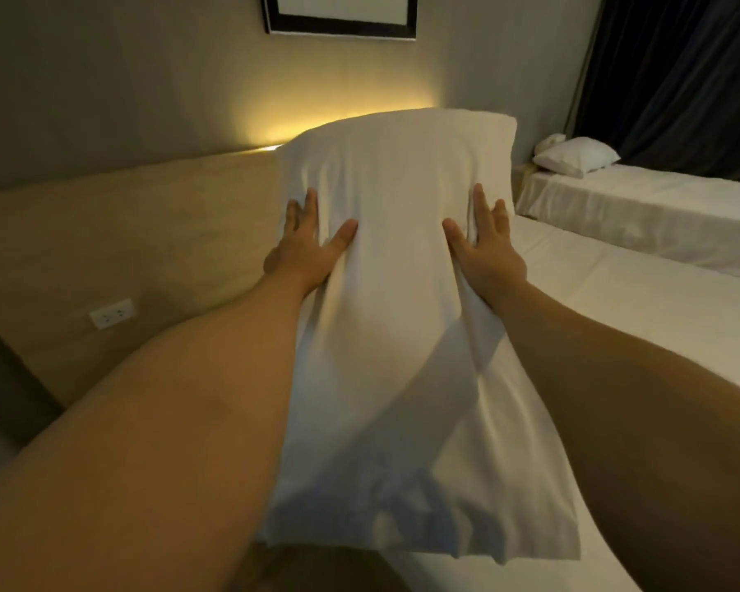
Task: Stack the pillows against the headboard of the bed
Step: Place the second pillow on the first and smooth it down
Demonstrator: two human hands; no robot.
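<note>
A long white pillow (398, 267) is held lengthwise in front of me, its far end up near the wooden headboard (137, 232). My left hand (306, 245) presses its left side and my right hand (483, 245) presses its right side, thumbs on top, fingers spread along the edges. The loose open end of the pillowcase hangs near me. Below the pillow lies the bed (616, 318) with a white sheet.
A second bed (658, 215) stands at the right with a white pillow (575, 158) at its head. Dark curtains (680, 79) hang behind it. A wall socket (112, 314) sits in the headboard panel, and a framed picture (340, 14) hangs above a lit strip.
</note>
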